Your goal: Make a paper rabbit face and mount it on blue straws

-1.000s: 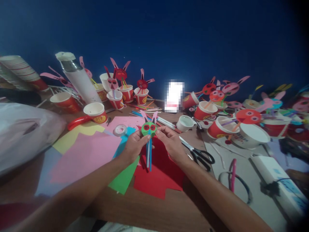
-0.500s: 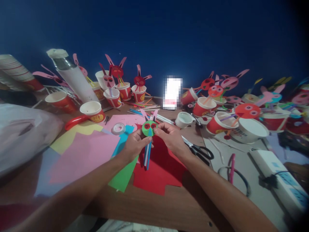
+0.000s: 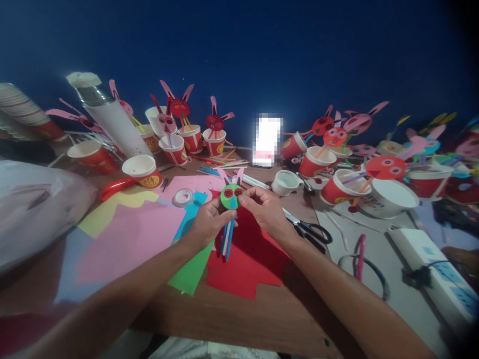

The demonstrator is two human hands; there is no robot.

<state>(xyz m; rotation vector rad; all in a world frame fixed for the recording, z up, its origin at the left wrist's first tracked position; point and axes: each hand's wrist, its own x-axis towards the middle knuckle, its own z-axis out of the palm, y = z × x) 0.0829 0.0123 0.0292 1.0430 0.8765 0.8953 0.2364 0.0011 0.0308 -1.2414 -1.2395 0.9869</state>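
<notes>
Between my two hands is a paper rabbit puppet (image 3: pixel 229 203) with a round green face, red-ringed eyes, a blue nose and pink ears. Blue and white sticks (image 3: pixel 228 234) hang below the face. My left hand (image 3: pixel 210 222) is closed around the sticks and the lower left edge, thumb across the front. At the right edge of the face, my right hand (image 3: pixel 266 209) pinches with thumb and fingers. Red paper (image 3: pixel 245 269) lies beneath, with green paper (image 3: pixel 191 267) and blue paper (image 3: pixel 189 217) to the left. Scissors (image 3: pixel 309 230) rest by my right wrist.
Pink sheets (image 3: pixel 127 239) and a tape roll (image 3: pixel 183 197) lie left, near a plastic bag (image 3: pixel 41 209). Red paper cups (image 3: pixel 142 172) with rabbit puppets (image 3: pixel 179 106) line the back. A white cup (image 3: pixel 285 183) stands ahead; a power strip (image 3: pixel 436 271) lies right.
The camera view has shifted slightly. Both hands keep their hold on the rabbit puppet, with almost no visible movement.
</notes>
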